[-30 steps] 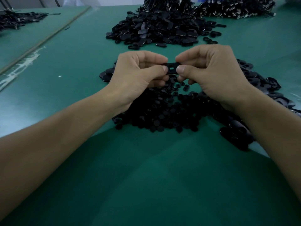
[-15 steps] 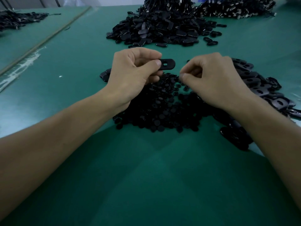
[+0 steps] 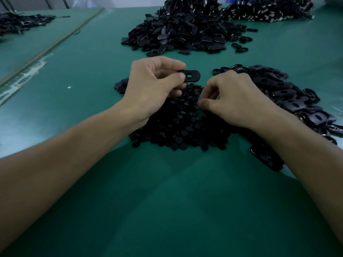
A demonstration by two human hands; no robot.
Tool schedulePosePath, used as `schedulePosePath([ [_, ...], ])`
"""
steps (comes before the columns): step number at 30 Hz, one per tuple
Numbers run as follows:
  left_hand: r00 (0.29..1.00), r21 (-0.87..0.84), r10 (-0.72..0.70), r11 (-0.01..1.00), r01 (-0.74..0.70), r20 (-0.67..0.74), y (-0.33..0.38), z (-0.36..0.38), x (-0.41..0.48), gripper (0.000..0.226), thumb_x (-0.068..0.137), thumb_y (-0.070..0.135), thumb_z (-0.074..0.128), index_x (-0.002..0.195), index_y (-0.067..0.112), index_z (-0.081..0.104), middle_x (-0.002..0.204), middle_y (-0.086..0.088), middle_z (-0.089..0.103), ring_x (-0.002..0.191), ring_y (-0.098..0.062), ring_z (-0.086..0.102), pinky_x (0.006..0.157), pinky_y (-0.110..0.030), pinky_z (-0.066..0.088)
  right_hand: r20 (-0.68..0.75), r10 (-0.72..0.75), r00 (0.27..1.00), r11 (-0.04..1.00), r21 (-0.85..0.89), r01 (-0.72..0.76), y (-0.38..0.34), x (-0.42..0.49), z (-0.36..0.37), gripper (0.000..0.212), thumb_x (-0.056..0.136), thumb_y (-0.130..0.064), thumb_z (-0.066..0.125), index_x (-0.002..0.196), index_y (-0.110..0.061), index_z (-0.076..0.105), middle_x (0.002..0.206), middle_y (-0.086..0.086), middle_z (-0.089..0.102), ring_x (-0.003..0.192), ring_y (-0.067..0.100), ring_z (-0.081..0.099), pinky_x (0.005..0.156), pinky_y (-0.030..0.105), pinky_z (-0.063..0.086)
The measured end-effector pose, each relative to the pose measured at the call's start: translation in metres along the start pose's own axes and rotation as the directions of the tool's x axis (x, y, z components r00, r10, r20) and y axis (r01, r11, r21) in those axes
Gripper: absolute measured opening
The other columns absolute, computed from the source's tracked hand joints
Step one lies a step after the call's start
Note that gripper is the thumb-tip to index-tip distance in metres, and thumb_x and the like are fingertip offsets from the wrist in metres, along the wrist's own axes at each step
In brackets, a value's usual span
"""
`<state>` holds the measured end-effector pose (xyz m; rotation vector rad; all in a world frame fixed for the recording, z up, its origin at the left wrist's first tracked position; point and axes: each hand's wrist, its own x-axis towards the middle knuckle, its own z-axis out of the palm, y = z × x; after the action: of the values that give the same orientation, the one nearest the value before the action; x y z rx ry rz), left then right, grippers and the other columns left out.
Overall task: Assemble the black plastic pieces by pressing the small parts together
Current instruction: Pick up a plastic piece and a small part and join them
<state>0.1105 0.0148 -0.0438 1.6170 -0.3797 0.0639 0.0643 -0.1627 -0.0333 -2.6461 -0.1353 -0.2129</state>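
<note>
Plastic oblong piece (image 3: 193, 76), black and flat with a small hole near its middle, jutted rightward from the left hand (image 3: 154, 86), raised above the tabletop and apart from the right hand (image 3: 233, 101), which sat lower and nearer the person. The left hand pinched one end of the piece between thumb and forefinger, its other fingers curled beneath, with the bare forearm running in from the lower left. The right forearm came in from the lower right, and that hand was turned palm down with its fingers bent, thumb and forefinger tips drawn close together at the top of the pile of small round parts (image 3: 178, 130). Whether those tips held one of the parts could not be told. That pile lay directly under and between both hands, spreading toward the person as far as the wrists. Just beyond and to the right of the right hand lay a heap of oblong pieces (image 3: 289, 93) with holes in them, trailing down past the right wrist. A few more dark pieces (image 3: 120, 86) showed just left of the left hand. Well beyond both hands rose a large mound of black pieces (image 3: 181, 32), with another mound (image 3: 269, 12) behind it to the right, and a smaller scatter (image 3: 18, 23) far off to the left. All rested on a green table (image 3: 167, 201).
</note>
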Motion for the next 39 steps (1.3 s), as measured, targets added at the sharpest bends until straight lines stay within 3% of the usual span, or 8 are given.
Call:
schedulePosePath([
  [5,1.0,0.028,0.003,1.0,-0.003,-0.012,-0.001,-0.001,0.0,0.013,0.088,0.001,0.073,0.091,0.014,0.073,0.077,-0.003,0.076,0.072,-0.014,0.073,0.067,-0.023,0.057,-0.172,-0.022,0.985,0.985,0.166,0.051,0.002,-0.002,-0.005,0.007,0.097,-0.025,0.061,0.092,-0.021,0.06,0.081,-0.007,0.069,0.075,0.009,0.064,0.066,0.023,0.05],
  [10,1.0,0.055,0.011,0.998,-0.011,0.004,-0.002,-0.001,0.001,0.015,0.088,0.002,0.073,0.089,0.017,0.073,0.075,0.0,0.075,0.072,-0.013,0.073,0.066,-0.022,0.057,-0.213,-0.033,0.977,0.935,0.338,0.105,-0.001,-0.005,-0.009,0.015,0.087,-0.019,0.074,0.081,-0.029,0.065,0.077,-0.006,0.071,0.073,0.008,0.068,0.075,0.03,0.058],
  [13,1.0,0.058,0.02,0.998,-0.02,0.009,-0.002,-0.001,0.0,0.014,0.088,0.003,0.073,0.09,0.017,0.073,0.075,0.0,0.076,0.072,-0.013,0.074,0.065,-0.022,0.057,-0.204,0.002,0.979,0.901,0.426,0.087,0.001,-0.005,-0.009,0.013,0.087,-0.02,0.077,0.096,-0.025,0.069,0.075,-0.005,0.073,0.074,0.004,0.07,0.079,0.03,0.059],
  [16,1.0,0.058,0.026,0.998,-0.027,0.012,-0.003,-0.002,0.001,0.014,0.088,0.004,0.073,0.09,0.018,0.073,0.076,0.0,0.076,0.073,-0.014,0.074,0.065,-0.023,0.057,-0.192,0.008,0.981,0.904,0.422,0.075,0.003,-0.005,-0.009,0.022,0.088,-0.021,0.077,0.109,-0.026,0.073,0.082,-0.008,0.073,0.079,0.002,0.07,0.086,0.031,0.058],
  [24,0.999,0.047,0.026,0.999,-0.027,0.019,-0.003,-0.001,0.001,0.014,0.087,0.004,0.073,0.088,0.018,0.073,0.074,0.001,0.076,0.072,-0.013,0.074,0.065,-0.023,0.058,-0.201,0.013,0.979,0.903,0.424,0.075,0.004,-0.004,-0.008,0.015,0.087,-0.018,0.077,0.1,-0.024,0.075,0.084,-0.007,0.074,0.079,0.003,0.07,0.083,0.03,0.059],
  [30,0.998,0.073,0.056,0.996,-0.058,0.025,-0.002,0.001,-0.002,0.015,0.088,0.003,0.073,0.089,0.018,0.073,0.074,0.001,0.076,0.072,-0.015,0.075,0.065,-0.024,0.059,-0.228,0.01,0.974,0.896,0.434,0.093,0.001,-0.004,-0.008,0.019,0.092,-0.016,0.071,0.109,-0.025,0.072,0.077,-0.01,0.073,0.076,-0.001,0.07,0.074,0.018,0.054],
  [33,0.995,0.101,0.091,0.99,-0.094,0.033,-0.001,0.003,-0.003,0.017,0.087,0.003,0.074,0.088,0.02,0.073,0.076,0.001,0.076,0.074,-0.017,0.076,0.067,-0.025,0.06,-0.237,0.026,0.971,0.896,0.436,0.083,-0.003,-0.005,-0.008,0.012,0.09,-0.015,0.074,0.099,-0.021,0.069,0.071,-0.006,0.074,0.072,0.001,0.071,0.075,0.023,0.058],
  [39,0.987,0.15,0.157,0.976,-0.16,0.031,0.0,0.005,-0.005,0.02,0.085,0.005,0.075,0.087,0.025,0.073,0.079,0.002,0.077,0.075,-0.019,0.076,0.067,-0.027,0.06,-0.297,-0.006,0.955,0.931,0.347,0.113,-0.008,-0.005,-0.007,0.017,0.088,-0.017,0.075,0.081,-0.031,0.07,0.072,-0.016,0.067,0.066,-0.008,0.062,0.064,0.007,0.047],
])
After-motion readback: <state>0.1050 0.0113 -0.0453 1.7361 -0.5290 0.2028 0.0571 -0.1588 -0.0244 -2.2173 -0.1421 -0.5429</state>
